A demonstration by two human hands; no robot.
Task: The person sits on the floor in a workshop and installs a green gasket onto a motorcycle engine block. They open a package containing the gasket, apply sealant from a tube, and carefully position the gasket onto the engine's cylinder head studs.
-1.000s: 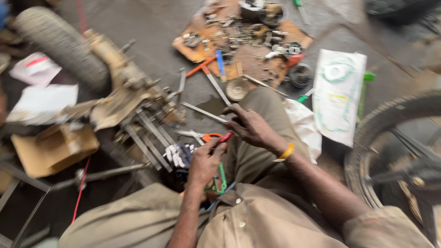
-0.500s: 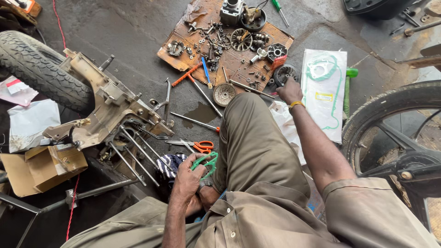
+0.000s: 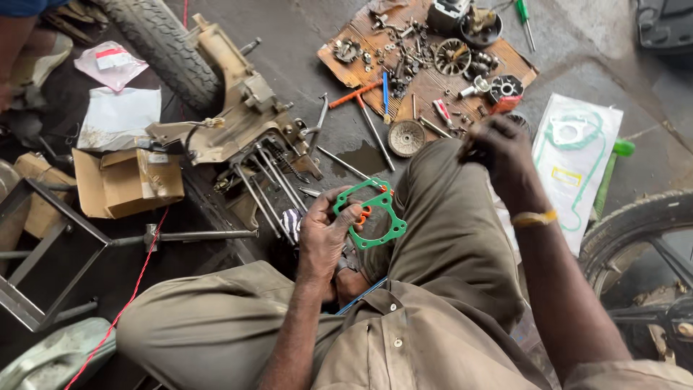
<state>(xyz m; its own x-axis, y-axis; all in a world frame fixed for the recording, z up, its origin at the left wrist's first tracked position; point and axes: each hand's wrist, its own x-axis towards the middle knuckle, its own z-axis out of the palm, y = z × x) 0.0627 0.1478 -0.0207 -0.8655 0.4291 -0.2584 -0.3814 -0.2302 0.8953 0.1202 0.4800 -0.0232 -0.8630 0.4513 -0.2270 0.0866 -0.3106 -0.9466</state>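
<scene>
Holding: your left hand (image 3: 325, 235) pinches a green gasket (image 3: 372, 213), flat and thin, above your left knee, beside the engine block's studs (image 3: 263, 184). Reaching: your right hand (image 3: 502, 148) closes over something small near the cardboard tray (image 3: 433, 83) of parts; what it grips, you cannot tell. Advice: support the gasket at its edge, keep it unbent, and line its holes up squarely with the studs.

The gasket (image 3: 370, 214) sits in the left hand (image 3: 323, 240) above the knee; the board of parts (image 3: 426, 58) lies ahead on the floor, the engine frame (image 3: 238, 123) to its left.
</scene>
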